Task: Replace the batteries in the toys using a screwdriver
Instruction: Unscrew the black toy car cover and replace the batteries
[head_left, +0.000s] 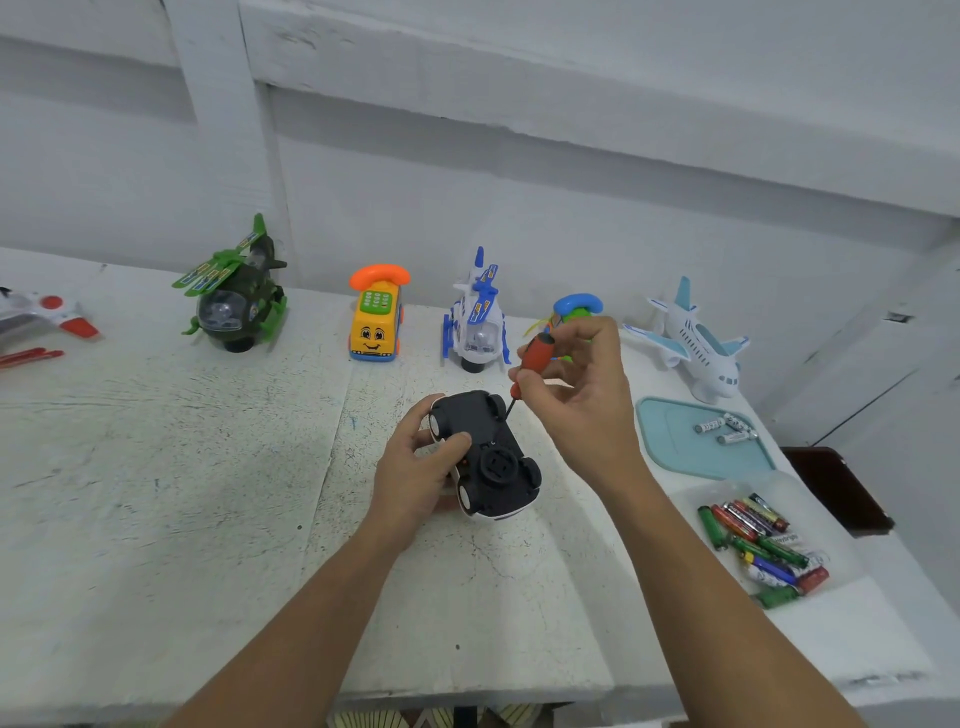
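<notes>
Forearms (322, 597): both come in over the near edge of the desk (182, 493) and meet above its middle.
Toy car (493, 457): mid-desk, turned belly-up, black underside and four wheels on top, white body below; whether it rests on the desk or is held just off it, I cannot tell.
Left hand (415, 462): curled round the car's side, thumb laid across the underside.
Right hand (576, 384): fingers pinch the red handle of the screwdriver (530, 364); its tip meets the underside by a far wheel.
Handling: probably light, hollow plastic, stiff and smooth. Grip the body sides, not the rolling wheels, and press gently so the tip stays in the screw.
Tray (675, 452): teal, just right of the car, holding a few grey batteries (727, 428).
Coloured batteries (763, 540): a loose heap at the near right.
Far row: green helicopter (236, 296), yellow phone toy (375, 322), white helicopter (475, 317), white aeroplane (696, 348).
</notes>
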